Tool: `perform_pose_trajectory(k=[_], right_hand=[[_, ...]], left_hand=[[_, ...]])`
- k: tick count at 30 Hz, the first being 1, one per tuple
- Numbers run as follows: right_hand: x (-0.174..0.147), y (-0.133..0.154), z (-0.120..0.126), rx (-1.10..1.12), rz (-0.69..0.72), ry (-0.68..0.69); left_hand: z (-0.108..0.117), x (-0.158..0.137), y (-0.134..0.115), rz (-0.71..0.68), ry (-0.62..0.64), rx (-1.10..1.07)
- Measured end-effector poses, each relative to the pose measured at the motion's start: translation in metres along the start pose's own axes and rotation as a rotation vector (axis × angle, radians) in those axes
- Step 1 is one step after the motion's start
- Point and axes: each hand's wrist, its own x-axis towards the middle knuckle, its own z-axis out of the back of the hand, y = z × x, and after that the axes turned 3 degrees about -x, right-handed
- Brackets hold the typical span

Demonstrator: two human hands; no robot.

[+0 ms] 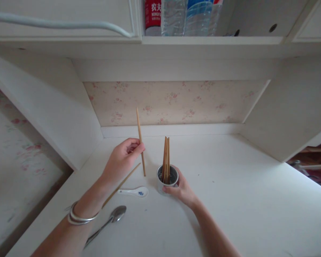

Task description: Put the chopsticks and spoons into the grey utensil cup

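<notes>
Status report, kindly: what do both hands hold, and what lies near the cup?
Left hand: pinching one chopstick. Right hand: around cup, chopsticks standing inside. Lying left of cup: loose chopstick, white spoon, metal spoon.

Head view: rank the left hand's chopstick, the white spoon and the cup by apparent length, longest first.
1. Chopstick in the left hand
2. White spoon
3. Cup
</notes>
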Motion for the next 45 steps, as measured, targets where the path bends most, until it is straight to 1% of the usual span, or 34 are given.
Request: perform_pose_trajectory(k=[3, 7, 11, 13, 15, 17, 21, 25, 34, 37, 40, 43, 45], right_hand=[[0.000, 0.003, 0.000, -0.017, -0.009, -0.006], [0.001, 0.004, 0.000, -0.016, -0.007, 0.014], [0.001, 0.003, 0.000, -0.032, 0.001, 0.004], [0.000, 0.003, 0.000, -0.049, 0.004, 0.001], [-0.001, 0.004, 0.000, -0.060, 0.007, 0.006], [-0.001, 0.004, 0.000, -0.062, 0.007, 0.014], [-0.001, 0.005, 0.000, -0.069, 0.014, 0.018], [0.000, 0.004, -0.001, -0.056, 0.024, 0.020], [0.001, -0.001, -0.002, -0.025, 0.038, 0.032], [0.001, 0.001, -0.003, -0.016, 0.047, 0.043], [0.001, 0.002, -0.003, -0.009, 0.059, 0.054], [0.000, -0.001, -0.002, -0.028, 0.051, 0.040], [0.000, -0.005, -0.001, -0.031, 0.044, 0.029]], left_hand=[[-0.026, 0.009, 0.002, -0.014, 0.018, -0.100], [-0.051, 0.015, 0.024, -0.006, 0.077, -0.114], [-0.067, 0.009, 0.050, 0.041, 0.146, -0.058], [-0.073, 0.005, 0.061, 0.045, 0.145, -0.020], [-0.078, 0.001, 0.070, 0.032, 0.115, 0.018], [-0.081, -0.003, 0.077, 0.031, 0.093, 0.041], [-0.084, -0.012, 0.086, 0.062, 0.106, 0.016], [-0.086, -0.019, 0.090, 0.095, 0.109, -0.026], [-0.089, -0.027, 0.096, 0.185, 0.072, -0.107], [-0.089, -0.030, 0.096, 0.212, 0.096, -0.180], [-0.088, -0.040, 0.094, 0.229, 0.144, -0.308], [-0.088, -0.055, 0.091, 0.208, 0.224, -0.410], [-0.090, -0.065, 0.092, 0.167, 0.254, -0.409]])
